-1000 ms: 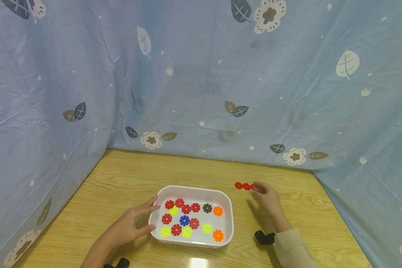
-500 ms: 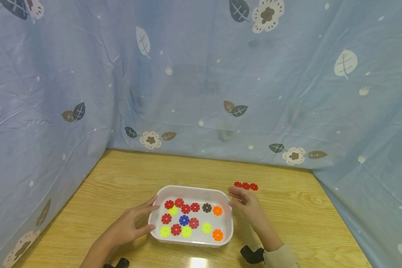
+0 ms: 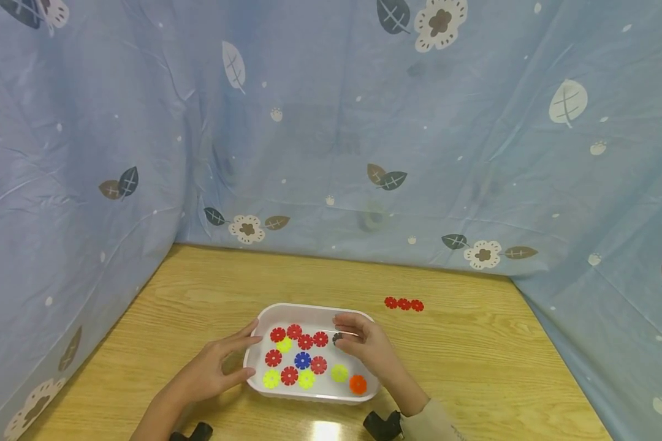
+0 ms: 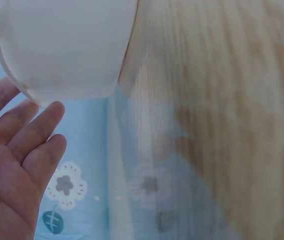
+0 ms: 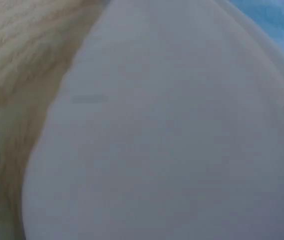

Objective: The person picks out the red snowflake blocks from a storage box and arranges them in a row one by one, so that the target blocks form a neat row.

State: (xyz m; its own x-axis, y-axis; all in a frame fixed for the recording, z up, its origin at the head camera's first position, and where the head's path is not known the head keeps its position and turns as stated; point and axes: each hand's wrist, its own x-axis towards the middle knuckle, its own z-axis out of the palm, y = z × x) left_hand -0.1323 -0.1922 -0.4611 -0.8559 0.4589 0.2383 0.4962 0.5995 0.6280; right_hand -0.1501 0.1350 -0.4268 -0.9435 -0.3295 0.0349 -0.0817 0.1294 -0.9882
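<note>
A white plastic tray [image 3: 309,397] holds several notched snowflake discs: red, yellow, a blue one [image 3: 302,360] and an orange one [image 3: 357,384]. My left hand [image 3: 216,366] rests its spread fingertips at the tray's left rim, seen also from close by in the left wrist view. Over the tray's right part reaches my right hand [image 3: 372,349], fingers slightly bent and nothing between them. A dark disc [image 3: 336,339] is half hidden at its fingertips. On the table beyond lies a row of joined red discs [image 3: 404,304]. The right wrist view shows only the tray's wall close up.
The wooden table [image 3: 474,343] runs back to a blue patterned curtain [image 3: 309,153] that hangs behind it and along both sides. Black wrist mounts [image 3: 383,425] sit below each hand, low over the table.
My right hand has let go of the row of red discs and moved left and nearer, in over the tray. It now covers the upper orange disc. My left hand has stayed put.
</note>
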